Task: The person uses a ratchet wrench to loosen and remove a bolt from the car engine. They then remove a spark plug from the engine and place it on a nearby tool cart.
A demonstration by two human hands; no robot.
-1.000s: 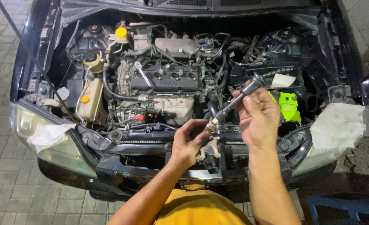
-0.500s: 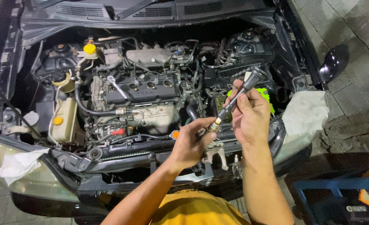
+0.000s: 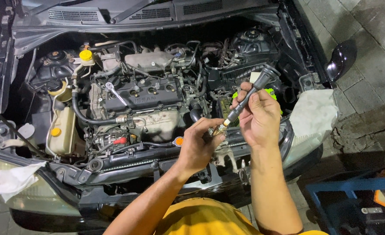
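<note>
Both hands (gripping) on ignition coil

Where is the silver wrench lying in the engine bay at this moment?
In the head view, the silver wrench lies on the left end of the dark engine cover, just right of the yellow round cap, away from both hands.

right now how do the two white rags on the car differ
The left rag is crumpled into a small wad, hanging off the headlight. The right rag looks larger and lies spread fairly flat over the opposite front corner. The left rag is far from both hands; the right rag lies just beyond the right hand, which holds the black coil. Both are white cloth.
</note>
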